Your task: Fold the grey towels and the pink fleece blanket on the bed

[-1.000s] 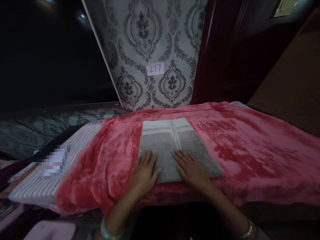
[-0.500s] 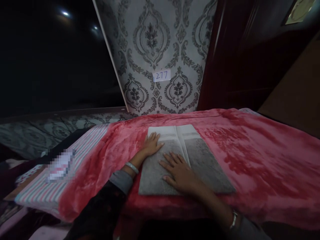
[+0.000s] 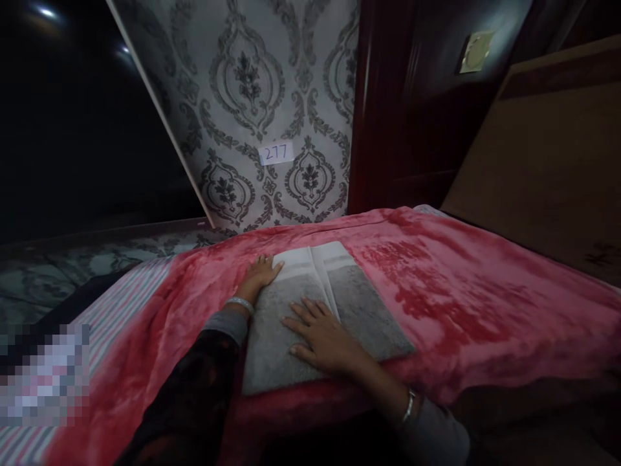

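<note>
A grey towel (image 3: pixel 373 310) with a white band at its far end lies folded flat, two panels meeting along a lengthwise line. At its upper left edge rests my left hand (image 3: pixel 261 273), fingers stretched out and the thumb over the white band. My right hand (image 3: pixel 325 338) lies palm down on the left panel, fingers spread, close to the line between the panels. Neither hand grips the cloth. Beneath the towel spreads a red and pink plush blanket (image 3: pixel 451 278).
A striped cloth (image 3: pixel 114 310) shows at the left, with a pixelated patch over part of it. Behind the blanket stand a patterned wall with a paper label (image 3: pixel 276 153) reading 277, a large dark screen (image 3: pixel 87 129) and a dark red glossy panel (image 3: pixel 412 116). A brown board (image 3: pixel 543 155) leans at the right.
The view has turned to the right, so everything sits further left. My left hand has slid outward from the towel's upper left area to its edge. My right hand stays in nearly the same place.
</note>
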A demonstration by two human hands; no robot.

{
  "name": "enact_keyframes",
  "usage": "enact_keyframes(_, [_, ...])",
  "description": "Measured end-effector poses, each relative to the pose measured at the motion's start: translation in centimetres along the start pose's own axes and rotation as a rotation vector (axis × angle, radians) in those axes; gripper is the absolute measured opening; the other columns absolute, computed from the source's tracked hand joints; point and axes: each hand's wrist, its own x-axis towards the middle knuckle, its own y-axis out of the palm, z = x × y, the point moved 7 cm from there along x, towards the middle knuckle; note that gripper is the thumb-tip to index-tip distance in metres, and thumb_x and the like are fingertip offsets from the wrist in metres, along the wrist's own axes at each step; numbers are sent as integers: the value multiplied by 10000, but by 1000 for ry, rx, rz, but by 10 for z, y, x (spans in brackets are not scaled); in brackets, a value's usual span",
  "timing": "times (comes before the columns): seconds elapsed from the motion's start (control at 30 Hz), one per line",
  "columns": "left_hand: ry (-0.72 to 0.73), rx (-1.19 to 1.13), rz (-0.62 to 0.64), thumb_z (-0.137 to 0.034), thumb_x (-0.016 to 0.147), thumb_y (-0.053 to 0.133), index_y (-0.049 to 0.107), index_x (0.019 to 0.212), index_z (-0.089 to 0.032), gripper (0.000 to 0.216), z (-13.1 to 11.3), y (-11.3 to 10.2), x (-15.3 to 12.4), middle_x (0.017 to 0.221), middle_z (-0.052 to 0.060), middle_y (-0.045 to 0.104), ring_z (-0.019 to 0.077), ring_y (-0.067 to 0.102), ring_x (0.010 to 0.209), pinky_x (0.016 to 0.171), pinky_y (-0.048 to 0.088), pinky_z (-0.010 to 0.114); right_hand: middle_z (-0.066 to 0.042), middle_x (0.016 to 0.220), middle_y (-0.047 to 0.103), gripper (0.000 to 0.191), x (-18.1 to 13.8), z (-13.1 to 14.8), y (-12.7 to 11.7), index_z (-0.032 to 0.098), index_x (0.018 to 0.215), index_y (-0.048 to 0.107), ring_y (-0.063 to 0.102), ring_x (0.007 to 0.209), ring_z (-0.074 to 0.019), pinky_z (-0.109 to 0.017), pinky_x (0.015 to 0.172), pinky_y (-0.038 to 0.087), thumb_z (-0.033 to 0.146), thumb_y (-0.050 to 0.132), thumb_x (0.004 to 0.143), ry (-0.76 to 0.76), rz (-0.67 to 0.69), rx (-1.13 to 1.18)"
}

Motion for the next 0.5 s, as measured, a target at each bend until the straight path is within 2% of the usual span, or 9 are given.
enact_keyframes(0.07, [34,18,-38,-520,1024,259,429,1491,-42,690,-16,-10,-10,1607,290,305,399,234,1529,1197,213,645,-70,1663,238,623,0,1,-3,304,1555,424,133,1541,-331,-567,1239,158,561,535,998,-4,3,11])
enact_keyframes(0.13, [129,30,-63,-500,1031,262,458,1480,-89,640,-41,-14,-21,1641,227,279,338,184,1554,1235,174,581,-81,1661,245,625,-2,1,-5,297,1559,417,138,1539,-336,-567,1238,159,570,517,1006,-6,20,27])
enact_keyframes(0.2, [298,26,-35,-503,1028,295,426,1515,-166,606,-75,-6,-33,1665,149,270,270,184,1561,1258,161,516,-94,1653,267,640,-7,0,-6,294,1567,403,160,1534,-341,-580,1233,164,578,517,1004,1,36,38])
enact_keyframes(0.3, [503,19,35,-538,1007,346,332,1569,-191,660,-115,15,-46,1671,140,249,273,191,1560,1255,154,544,-95,1654,265,655,-21,-3,-5,300,1570,395,161,1534,-343,-613,1225,151,579,534,993,28,19,37])
enact_keyframes(0.37, [516,28,20,-562,996,351,297,1584,-166,711,-127,23,-45,1677,160,215,298,160,1565,1252,133,567,-82,1658,254,639,-31,-4,-3,304,1570,393,150,1538,-332,-604,1230,147,561,526,1000,48,-10,31])
enact_keyframes(0.5, [493,45,26,-609,981,357,266,1596,-142,778,-131,28,-34,1682,164,190,299,141,1568,1260,130,526,-68,1651,282,607,-43,-4,2,307,1574,386,177,1533,-322,-572,1235,177,537,488,1022,75,-68,2])
